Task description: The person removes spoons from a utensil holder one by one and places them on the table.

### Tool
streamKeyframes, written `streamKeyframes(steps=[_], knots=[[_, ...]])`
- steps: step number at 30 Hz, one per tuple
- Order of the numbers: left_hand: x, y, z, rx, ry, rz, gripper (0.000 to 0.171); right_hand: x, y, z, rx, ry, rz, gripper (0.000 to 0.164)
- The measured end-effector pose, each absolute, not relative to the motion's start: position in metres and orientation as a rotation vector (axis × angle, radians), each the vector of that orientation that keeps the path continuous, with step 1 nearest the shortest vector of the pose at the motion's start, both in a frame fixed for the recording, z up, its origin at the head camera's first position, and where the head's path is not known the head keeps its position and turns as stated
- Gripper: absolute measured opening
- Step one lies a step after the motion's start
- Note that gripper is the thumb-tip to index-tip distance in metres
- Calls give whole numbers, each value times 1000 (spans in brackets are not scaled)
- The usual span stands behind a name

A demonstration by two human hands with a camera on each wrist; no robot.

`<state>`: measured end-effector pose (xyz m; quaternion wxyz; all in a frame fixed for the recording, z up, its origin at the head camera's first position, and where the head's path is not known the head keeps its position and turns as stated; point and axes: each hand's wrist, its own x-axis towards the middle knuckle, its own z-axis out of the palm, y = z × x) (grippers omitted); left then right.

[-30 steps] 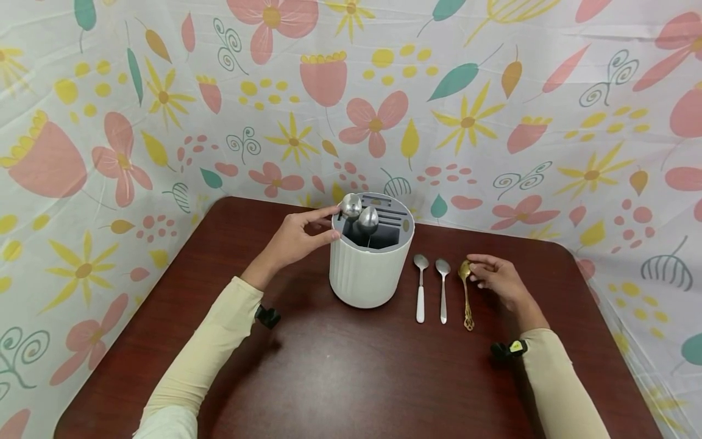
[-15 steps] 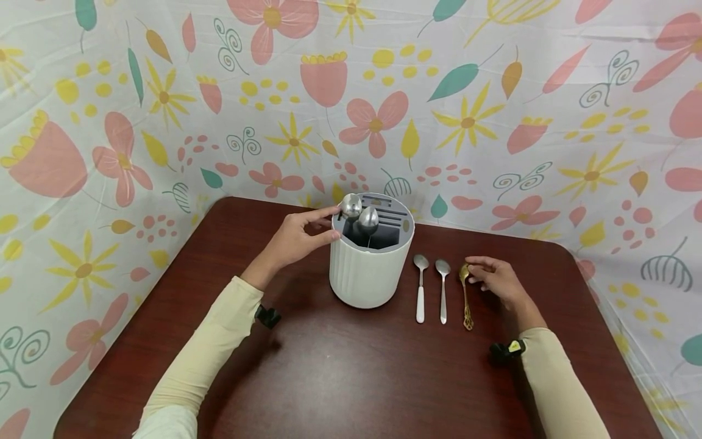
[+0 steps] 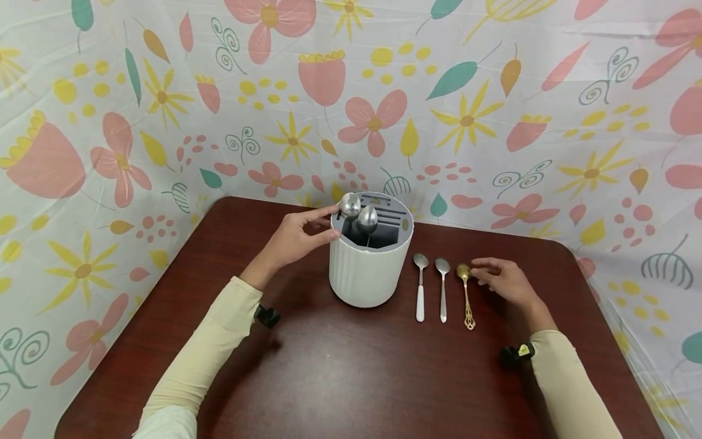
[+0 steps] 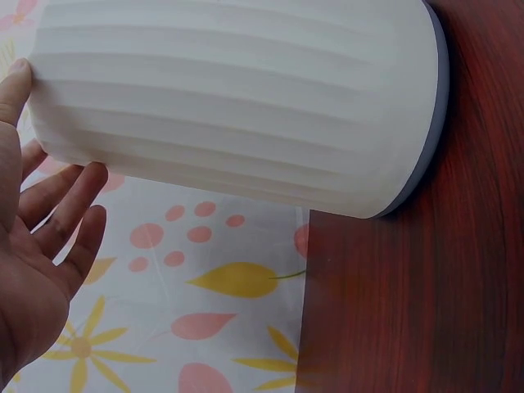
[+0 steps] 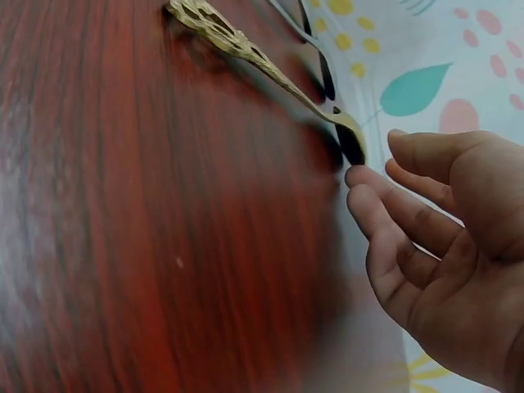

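A white ribbed cutlery holder (image 3: 364, 277) with a grey slotted top stands on the table. My left hand (image 3: 293, 241) touches its left side near the rim with thumb and extended fingers; in the left wrist view, fingertips (image 4: 96, 173) meet the ribbed wall. Two silver spoons (image 3: 368, 217) stand in the holder, bowls up. Right of it lie a white-handled spoon (image 3: 420, 292), a silver spoon (image 3: 443, 289) and an ornate gold spoon (image 3: 466, 292), side by side, bowls away from me. My right hand (image 3: 507, 280) is beside the gold spoon, loosely bent fingertips right at its bowl, gripping nothing.
The dark red-brown wooden table (image 3: 329, 378) has rounded far corners. A flower-printed white cloth (image 3: 417, 128) hangs behind the table and along its sides. The holder stands near the far edge.
My right hand has drawn slightly right, its fingers coming off the gold spoon's bowl, and that spoon has turned a little. My left hand and the holder stay put.
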<state>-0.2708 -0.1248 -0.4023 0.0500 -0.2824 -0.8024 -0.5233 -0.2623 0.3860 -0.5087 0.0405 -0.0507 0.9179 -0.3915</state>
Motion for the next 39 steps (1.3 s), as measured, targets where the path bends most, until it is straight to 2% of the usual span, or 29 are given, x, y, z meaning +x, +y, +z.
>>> streamKeyframes(steps=[11,16,21,29,39], knots=[[-269,-126,-401,-822,-2470,-1595,51,-245,385,-459,-307,2993,-913,52],[-270,-127,-401,-822,-2469,-1585,50,-241,376,-429,-378,3077,-862,47],[-271,-126,-401,-813,-2473,-1583,51,-235,359,-394,-508,3127,-879,40],[-271,-125,-402,-814,-2473,-1587,52,-230,330,-343,-748,3126,-963,39],[-270,-124,-402,-833,-2460,-1599,50,-233,293,-308,-936,3184,-961,42]])
